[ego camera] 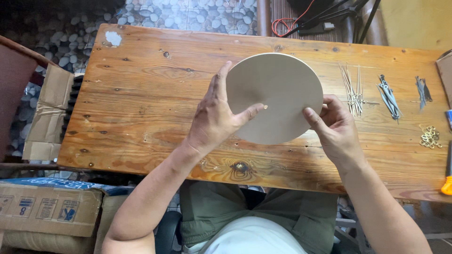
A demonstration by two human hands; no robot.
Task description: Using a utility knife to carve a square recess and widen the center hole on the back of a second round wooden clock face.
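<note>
1. Round disc (278, 91) – pale, matt, smooth, wood-like board.
2. Table (141, 94) – knotty varnished pine planks, faintly glossy.
3. Pins (353, 89) near its right edge – thin bright metal.
4. Boxes (47, 207) – matt cardboard.

Both hands grip a pale round disc (275, 98) above the wooden desk (141, 94): left hand (214, 117) on its left edge, right hand (335, 129) on its lower right; thin metal rods (353, 89) lie right of the disc

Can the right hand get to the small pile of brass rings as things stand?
Probably yes, but not at once: the right hand grips the round disc along with the left hand. Bare table lies between it and the rings.
</note>
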